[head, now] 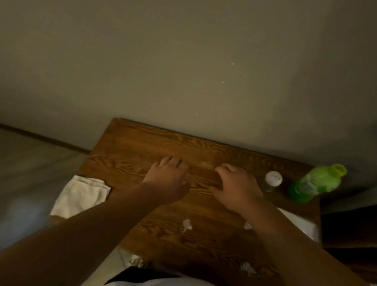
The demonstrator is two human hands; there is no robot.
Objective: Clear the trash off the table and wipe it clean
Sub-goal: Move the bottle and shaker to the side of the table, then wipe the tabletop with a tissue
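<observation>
on the far right of the wooden table (134, 140) stood a green bottle (310, 184) and, just beside it, a small clear jar with a white lid (273, 180), while a white cloth (80, 195) hung over the near left edge. the table stood against a plain wall (194, 59), with scraps of trash (187, 225) near the middle and at the near edge (247, 268). the left hand (166, 176) and the right hand (236, 188) lay on the wood with loose fingers, holding nothing; the picture was dim and blurred.
</observation>
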